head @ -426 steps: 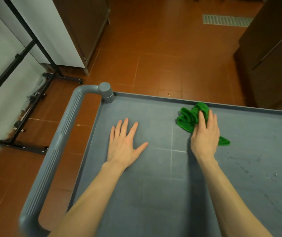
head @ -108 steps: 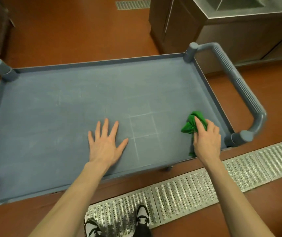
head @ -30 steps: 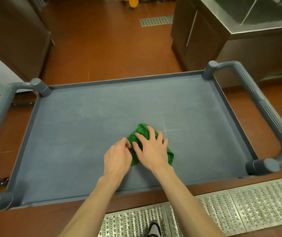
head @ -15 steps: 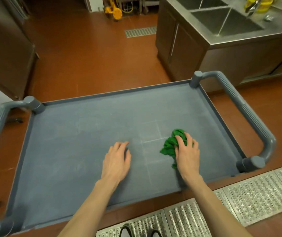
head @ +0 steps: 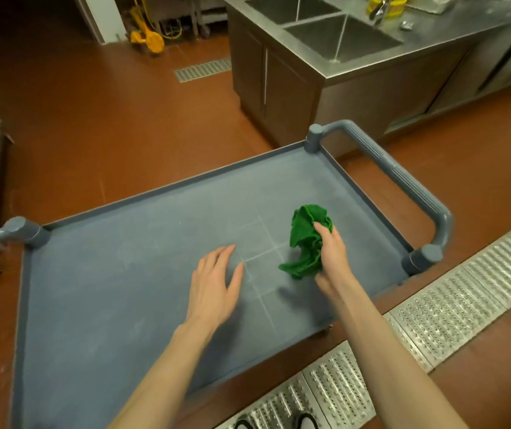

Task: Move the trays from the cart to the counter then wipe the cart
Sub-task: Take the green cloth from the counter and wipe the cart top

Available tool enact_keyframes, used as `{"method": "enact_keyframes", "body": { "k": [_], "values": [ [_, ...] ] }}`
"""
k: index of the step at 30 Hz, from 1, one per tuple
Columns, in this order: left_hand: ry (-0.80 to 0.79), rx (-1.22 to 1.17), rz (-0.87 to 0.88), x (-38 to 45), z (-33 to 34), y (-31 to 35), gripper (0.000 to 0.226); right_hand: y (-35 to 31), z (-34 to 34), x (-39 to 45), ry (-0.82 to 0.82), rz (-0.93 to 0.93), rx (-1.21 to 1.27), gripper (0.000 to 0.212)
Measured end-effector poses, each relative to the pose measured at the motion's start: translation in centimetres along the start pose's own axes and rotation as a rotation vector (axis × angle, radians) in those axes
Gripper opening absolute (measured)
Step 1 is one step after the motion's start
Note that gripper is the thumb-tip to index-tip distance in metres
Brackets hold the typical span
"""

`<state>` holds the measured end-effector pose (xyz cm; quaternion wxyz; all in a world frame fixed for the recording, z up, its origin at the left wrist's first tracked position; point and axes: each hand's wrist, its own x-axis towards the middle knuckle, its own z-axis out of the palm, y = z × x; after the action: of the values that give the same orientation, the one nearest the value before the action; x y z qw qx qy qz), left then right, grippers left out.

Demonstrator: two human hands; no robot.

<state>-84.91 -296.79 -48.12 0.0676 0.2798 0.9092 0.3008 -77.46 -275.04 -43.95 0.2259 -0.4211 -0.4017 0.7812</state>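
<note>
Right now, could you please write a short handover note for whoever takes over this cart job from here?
Left hand: open, fingers relaxed, over the cart top, holding nothing.
Right hand: grips the bunched green cloth, which looks lifted off the surface.
Grey cart: top shelf holds no trays; faint wipe streaks show on it.
Done: trays are off the cart; none show in this view, so their place on the counter is unconfirmed.
Left: finish wiping the rims and handles if needed.
</note>
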Motion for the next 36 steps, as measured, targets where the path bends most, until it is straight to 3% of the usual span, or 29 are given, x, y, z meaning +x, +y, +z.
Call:
{"method": "enact_keyframes", "body": {
  "k": [5, 11, 15, 18, 26, 31, 36],
  "values": [
    [0.048, -0.086, 0.118, 1.7, -2.9, 3.4, 0.052, -3.2, 0.4, -3.3, -0.085, -0.005, 0.141, 0.027],
    [0.080, -0.220, 0.203, 1.6, -3.7, 10.1, 0.058, -6.9, -1.6, -6.9, -0.085, 0.001, 0.297, 0.059],
    [0.056, -0.382, 0.286, 0.4, -2.2, 17.4, 0.062, -11.4, -5.8, -10.1, -0.058, -0.127, 0.345, 0.040],
    [-0.017, -0.545, 0.329, -0.7, -0.6, 24.3, 0.052, -15.6, -10.6, -12.7, -0.044, -0.257, 0.324, 0.033],
    [-0.172, -0.884, 0.437, -3.8, 3.2, 43.3, 0.056, -26.8, -27.8, -19.4, 0.220, -0.531, 0.256, 0.049],
    [-0.196, -0.965, 0.571, -5.2, 7.1, 54.5, 0.059, -32.4, -39.0, -22.7, 0.378, -0.693, 0.204, 0.018],
    [-0.291, -1.058, 0.659, -6.7, 11.8, 63.4, 0.050, -35.2, -48.7, -24.6, 0.648, -0.887, 0.006, 0.032]
  ]
}}
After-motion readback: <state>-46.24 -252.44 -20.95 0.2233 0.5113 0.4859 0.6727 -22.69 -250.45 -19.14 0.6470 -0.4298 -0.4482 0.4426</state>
